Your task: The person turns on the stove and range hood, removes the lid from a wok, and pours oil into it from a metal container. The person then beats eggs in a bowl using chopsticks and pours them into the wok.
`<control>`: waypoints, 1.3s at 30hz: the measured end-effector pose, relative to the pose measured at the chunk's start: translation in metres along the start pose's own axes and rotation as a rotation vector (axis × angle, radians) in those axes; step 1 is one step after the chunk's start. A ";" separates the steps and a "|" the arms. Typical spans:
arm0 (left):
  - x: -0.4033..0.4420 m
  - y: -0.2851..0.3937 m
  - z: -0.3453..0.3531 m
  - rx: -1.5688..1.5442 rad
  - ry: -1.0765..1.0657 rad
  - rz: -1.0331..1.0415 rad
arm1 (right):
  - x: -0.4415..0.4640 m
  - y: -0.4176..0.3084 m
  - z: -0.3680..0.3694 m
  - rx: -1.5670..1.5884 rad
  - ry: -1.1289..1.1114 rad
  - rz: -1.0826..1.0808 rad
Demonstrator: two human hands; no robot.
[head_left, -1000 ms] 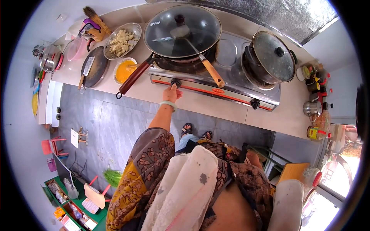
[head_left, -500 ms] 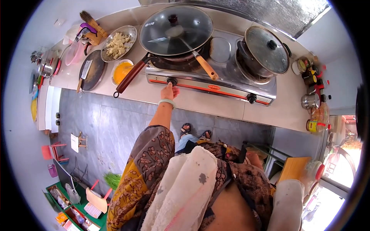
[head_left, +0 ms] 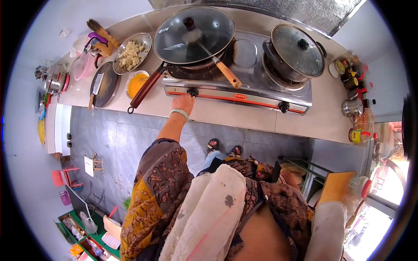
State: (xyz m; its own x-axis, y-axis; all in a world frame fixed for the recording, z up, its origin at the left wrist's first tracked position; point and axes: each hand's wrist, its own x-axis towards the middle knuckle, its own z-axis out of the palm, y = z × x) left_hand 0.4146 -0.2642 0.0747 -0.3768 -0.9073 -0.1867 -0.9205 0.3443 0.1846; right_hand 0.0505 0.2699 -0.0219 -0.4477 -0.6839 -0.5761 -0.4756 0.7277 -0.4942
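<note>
Left hand (head_left: 183,103) pinching the left stove knob (head_left: 192,92), bracelet (head_left: 180,114) on that wrist. Glass lid (head_left: 213,26) on the wok just beyond the grip, spatula (head_left: 227,74) lying across it. Wok handle (head_left: 145,90) slants past left of the grip, egg-yellow liquid (head_left: 137,81) farther left. Lidded pot (head_left: 287,71) well right, right knob (head_left: 283,107) nearer, same panel

Left hand (head_left: 183,103) with fingertips hidden near stove knob (head_left: 192,92), wok (head_left: 147,89) interior unclear beneath lid (head_left: 212,31), right hand unseen
</note>
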 end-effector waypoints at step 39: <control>0.015 -0.008 0.062 -1.680 -0.113 -0.746 | 0.011 0.014 0.030 -0.399 -0.050 -0.188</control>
State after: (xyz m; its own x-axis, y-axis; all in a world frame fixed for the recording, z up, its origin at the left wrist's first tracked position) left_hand 0.4096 -0.2657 0.0108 -0.0575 -0.6968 -0.7149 0.1555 -0.7136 0.6831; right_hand 0.0616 0.2744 -0.0548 -0.2929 -0.7920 -0.5358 -0.8050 0.5066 -0.3088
